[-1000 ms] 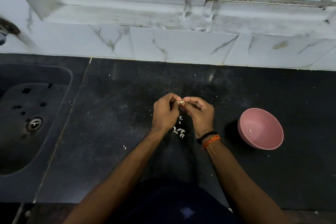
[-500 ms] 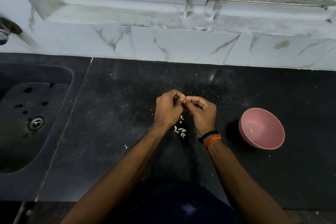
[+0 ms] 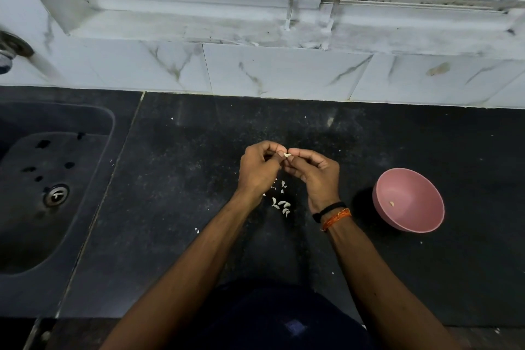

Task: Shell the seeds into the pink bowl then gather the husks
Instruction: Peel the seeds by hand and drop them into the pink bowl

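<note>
Barely shifted since half a second back: both hands hovering over the same spot, fingertips parted slightly so the pale seed (image 3: pixel 287 154) shows between them again. Left hand (image 3: pixel 260 169) and right hand (image 3: pixel 314 172) both curled, pinching that one seed from either side above the black counter (image 3: pixel 184 193). Shelling step in hand, judging by the grip; next, probably splitting the husk, then carrying the kernel right to the pink bowl (image 3: pixel 408 203), well apart. One bowl, one kernel (image 3: pixel 391 203) inside. Roughly ten white husk bits (image 3: pixel 281 204) heaped under the wrists, too small to count exactly. One sink (image 3: pixel 54 193) at left.
</note>
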Available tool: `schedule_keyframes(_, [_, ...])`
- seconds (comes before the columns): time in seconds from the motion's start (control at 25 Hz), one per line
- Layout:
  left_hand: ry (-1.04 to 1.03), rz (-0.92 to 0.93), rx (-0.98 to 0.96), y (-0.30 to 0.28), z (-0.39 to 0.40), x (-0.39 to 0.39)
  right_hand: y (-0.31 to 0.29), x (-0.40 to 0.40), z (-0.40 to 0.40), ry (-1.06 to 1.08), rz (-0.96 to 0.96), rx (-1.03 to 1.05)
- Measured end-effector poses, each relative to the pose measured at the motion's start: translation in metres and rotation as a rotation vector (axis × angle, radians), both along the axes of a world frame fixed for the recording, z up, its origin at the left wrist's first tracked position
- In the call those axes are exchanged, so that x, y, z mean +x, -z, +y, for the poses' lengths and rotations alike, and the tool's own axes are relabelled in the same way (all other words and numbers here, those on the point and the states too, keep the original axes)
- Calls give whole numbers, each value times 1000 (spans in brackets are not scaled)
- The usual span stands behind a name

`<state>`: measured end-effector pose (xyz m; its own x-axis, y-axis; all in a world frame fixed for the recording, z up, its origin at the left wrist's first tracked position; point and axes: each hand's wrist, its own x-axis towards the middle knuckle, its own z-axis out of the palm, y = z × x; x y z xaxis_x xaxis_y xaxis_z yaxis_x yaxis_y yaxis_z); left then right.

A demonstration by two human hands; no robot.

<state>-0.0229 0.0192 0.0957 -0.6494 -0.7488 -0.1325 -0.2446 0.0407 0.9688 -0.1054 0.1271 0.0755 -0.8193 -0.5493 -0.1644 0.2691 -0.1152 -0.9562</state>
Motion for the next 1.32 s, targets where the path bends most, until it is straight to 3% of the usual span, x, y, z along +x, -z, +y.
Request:
schedule_keyframes(0.12, [32,-7,-16,-1,-2,-1,-1,0,-1,5,1,2])
schedule_keyframes(0.32, [163,-71,-228,-1,-3,9,1,-2,1,12,111,59])
schedule_keyframes(0.8, [260,-31,-377,-4,-10,10,2,-6,2,-65,350,132])
schedule_keyframes(1.04, [201,4,-343,-4,-8,9,1,-8,1,-52,454,178])
schedule_keyframes(1.32, [201,15,-264,-5,-8,8,-1,-8,3,-61,388,123])
